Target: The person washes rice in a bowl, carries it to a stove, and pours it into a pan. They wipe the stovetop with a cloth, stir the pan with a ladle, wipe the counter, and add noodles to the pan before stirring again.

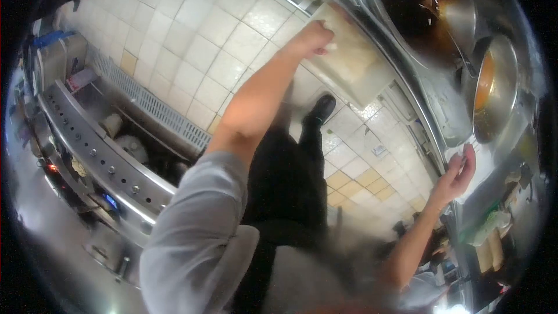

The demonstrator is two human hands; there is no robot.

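Observation:
My left hand (317, 39) is closed in a fist at the near edge of a pulled-out pale bin (363, 90). Bits of white show at its fingers, too small to name. Inside the bin lies a pale, blurred mass. Over the counter edge at the right, my right hand (456, 175) has its fingers curled together; what they hold, if anything, is too small to make out. Just above it stands a metal bowl (503, 90) with orange liquid.
A large pan (430, 11) of dark liquid sits at the top right. Below the counter is a tiled floor (215, 17) with a drain grate (148, 96). A steel cooking unit (87, 148) with knobs curves along the left. Green-and-clear packaging (491, 224) lies at the lower right.

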